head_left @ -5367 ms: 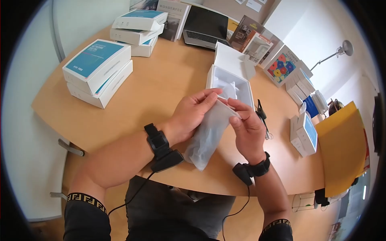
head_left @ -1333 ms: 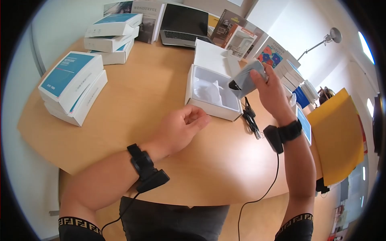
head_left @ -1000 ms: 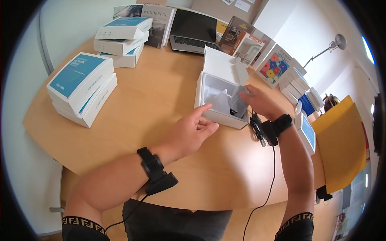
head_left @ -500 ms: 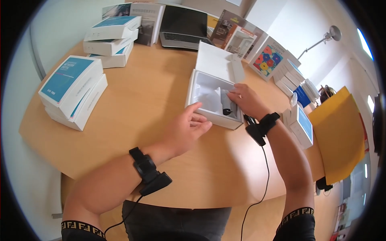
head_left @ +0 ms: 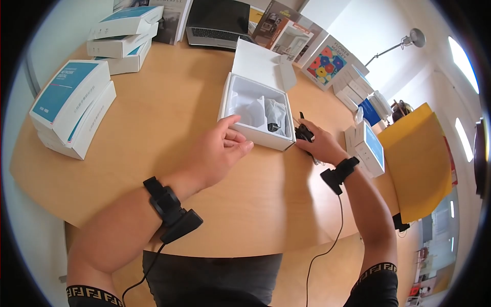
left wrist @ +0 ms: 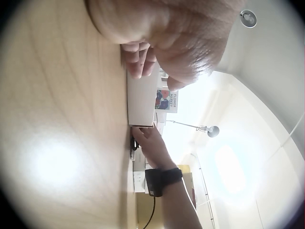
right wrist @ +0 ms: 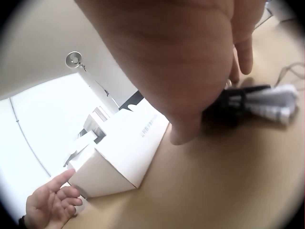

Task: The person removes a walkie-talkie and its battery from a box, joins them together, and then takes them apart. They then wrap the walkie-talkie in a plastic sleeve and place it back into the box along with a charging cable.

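Observation:
On the desk stands a white box (head_left: 255, 134) with its lid up. Inside, a thing in a translucent bag (head_left: 276, 110), dark at its near end, lies in the right part beside a white divider (head_left: 255, 109). My left hand (head_left: 209, 153) is at the box's near left corner, index fingertip at its edge, other fingers loosely bent, holding nothing. My right hand (head_left: 327, 146) reaches down over a bundled black cable (head_left: 305, 134) right of the box. In the right wrist view, thumb and fingers are spread on either side of the cable (right wrist: 228, 107), whose pale end sticks out.
White-and-blue boxes are stacked at the left (head_left: 74, 102) and behind (head_left: 128, 38). A laptop (head_left: 217, 25) and upright books (head_left: 325, 61) line the back. Another small box (head_left: 368, 148) stands at the right, near a yellow panel (head_left: 414, 158).
The bagged thing, earlier in both hands, then in the right hand alone, now lies in the box. My right hand has moved from the box to the cable. The left stays by the box.

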Tool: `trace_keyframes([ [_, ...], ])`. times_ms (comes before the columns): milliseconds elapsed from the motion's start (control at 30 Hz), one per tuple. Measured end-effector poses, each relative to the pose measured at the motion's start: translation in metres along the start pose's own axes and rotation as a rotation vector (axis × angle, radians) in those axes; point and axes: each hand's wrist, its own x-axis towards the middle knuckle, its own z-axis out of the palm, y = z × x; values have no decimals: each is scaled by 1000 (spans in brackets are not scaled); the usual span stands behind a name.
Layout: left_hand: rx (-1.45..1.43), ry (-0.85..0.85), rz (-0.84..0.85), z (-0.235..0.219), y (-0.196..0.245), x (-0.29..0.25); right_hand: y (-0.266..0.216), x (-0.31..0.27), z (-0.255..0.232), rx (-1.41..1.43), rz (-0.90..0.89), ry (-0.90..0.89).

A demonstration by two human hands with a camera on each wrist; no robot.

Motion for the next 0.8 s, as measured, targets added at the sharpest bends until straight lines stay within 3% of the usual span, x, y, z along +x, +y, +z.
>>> trace_keyframes([
  [67,3,-2,-1,0,1,0,-2,-3,4,-2,36,21],
  [133,8,-5,-1,-1,3,-1,5,-2,12,-13,-49,159],
  [267,-5,-10,-5,-1,4,-1,9,-3,16,-71,-28,202],
  [500,12,-26,-29,-4,5,-3,17,27,-7,321,5,350],
  [600,65,-9,-6,-3,4,-1,-12,48,-28,359,-63,375],
  [667,70,-10,-11,-2,6,-2,-44,60,-37,241,-239,418],
  [700,74,-9,-12,-3,7,-2,-58,66,-39,246,-241,420],
  [800,21,-8,-28,-2,8,-4,-91,88,-37,178,-326,340],
])
